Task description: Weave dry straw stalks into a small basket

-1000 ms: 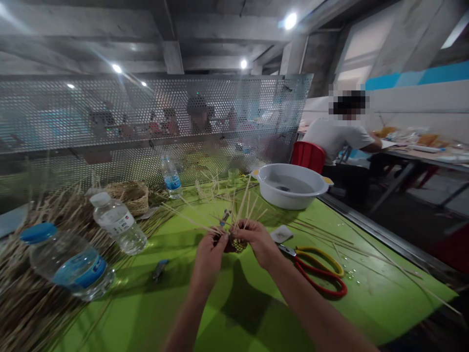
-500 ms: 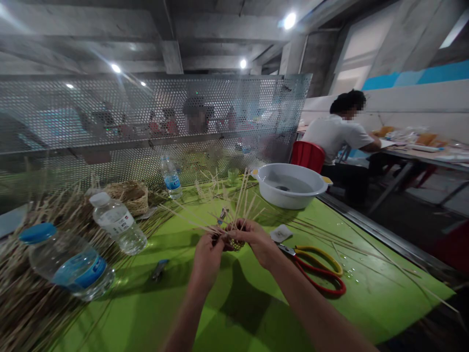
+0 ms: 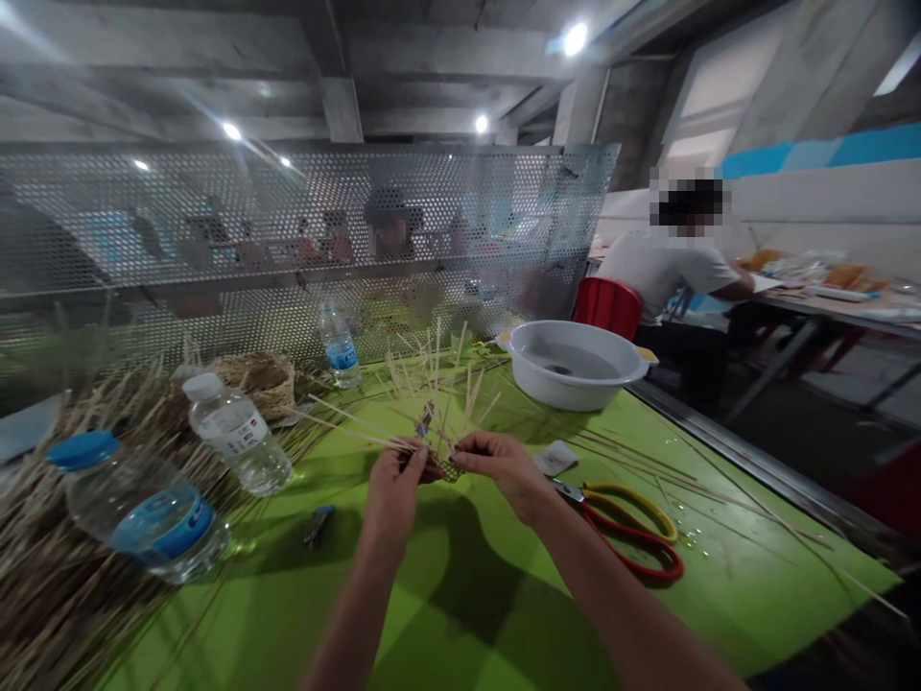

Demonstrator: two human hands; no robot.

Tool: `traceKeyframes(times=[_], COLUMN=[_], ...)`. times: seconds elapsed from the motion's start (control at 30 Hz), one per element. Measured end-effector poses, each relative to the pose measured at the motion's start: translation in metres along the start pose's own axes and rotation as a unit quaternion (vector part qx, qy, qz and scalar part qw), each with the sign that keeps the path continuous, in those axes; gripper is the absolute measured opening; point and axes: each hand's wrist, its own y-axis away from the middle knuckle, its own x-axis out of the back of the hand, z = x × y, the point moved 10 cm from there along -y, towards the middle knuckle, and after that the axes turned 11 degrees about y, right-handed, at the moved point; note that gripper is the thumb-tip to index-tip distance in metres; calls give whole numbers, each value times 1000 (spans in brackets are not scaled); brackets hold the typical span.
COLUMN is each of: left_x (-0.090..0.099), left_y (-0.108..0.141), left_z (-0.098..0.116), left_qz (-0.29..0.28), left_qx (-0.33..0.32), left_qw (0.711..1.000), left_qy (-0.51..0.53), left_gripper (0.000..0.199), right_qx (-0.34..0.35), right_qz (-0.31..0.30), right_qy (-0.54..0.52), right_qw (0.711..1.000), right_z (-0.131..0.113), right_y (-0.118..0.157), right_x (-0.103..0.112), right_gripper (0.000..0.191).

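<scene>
A small woven straw piece [image 3: 451, 467], with long pale strands fanning up and out from it, is held above the green table. My left hand [image 3: 397, 477] grips its left side, thumb on top and fingers curled behind. At its right edge, my right hand [image 3: 498, 467] pinches the weave or a strand between thumb and fingers. A small metal clip [image 3: 426, 418] is fixed among the strands behind the woven part. The fingertips partly hide the weave.
Scissors [image 3: 633, 528] with red and yellow handles lie right, near a white wad [image 3: 554, 458]. A water basin [image 3: 576, 365] stands behind. Left are bottles [image 3: 144, 509], a blue-tipped clip [image 3: 318, 526], a straw heap [image 3: 43, 595] and a basket [image 3: 255, 384]. A person [image 3: 654, 269] sits beyond.
My hands have moved apart a little, the left one shifting left. The woven piece has turned slightly, and its strands and clip lean differently. The whole view has shifted slightly.
</scene>
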Motion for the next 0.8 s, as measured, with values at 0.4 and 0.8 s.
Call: traceKeyframes(times=[0.4,0.8], left_x=[-4,-3], left_y=[3,3], left_z=[-4,-2], left_qz=[-11,3], left_qx=[21,19], left_qw=[1000,1000], left_qy=[4,0], left_gripper=[23,21], right_qx=[0,-4], right_qz=[12,12], right_qy=[-26,-44], right_qw=[1000,999], right_z=[4,0], right_y=[0,3], right_x=[-6,-7], right_gripper=[33,31])
